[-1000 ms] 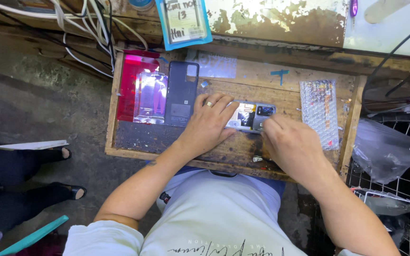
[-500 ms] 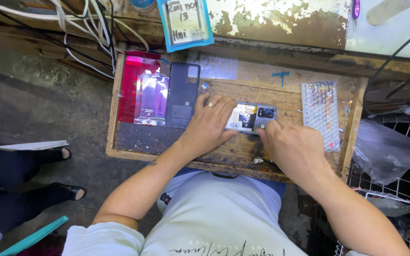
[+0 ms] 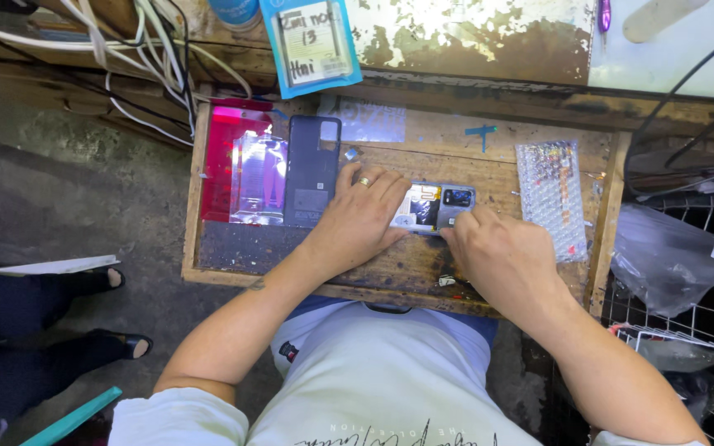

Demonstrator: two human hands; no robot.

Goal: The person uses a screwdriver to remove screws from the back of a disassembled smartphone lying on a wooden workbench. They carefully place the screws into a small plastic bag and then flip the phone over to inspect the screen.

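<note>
Your left hand [image 3: 363, 216] lies flat on the wooden tabletop [image 3: 489, 140], its fingers spread slightly and pressing down on the left end of the opened phone [image 3: 440, 206]. Your right hand [image 3: 502, 256] comes in from the other side, fingers bunched together at the phone's lower right edge; whether they pinch anything I cannot tell. The phone lies between both sets of fingertips. A dark back cover [image 3: 313, 169] rests just left of your left fingers, a bubble-wrap strip [image 3: 551, 198] just right of your right ones.

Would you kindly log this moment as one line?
left hand: presses opened phone | right hand: fingertips at phone's edge | beside: dark back cover, bubble wrap
</note>
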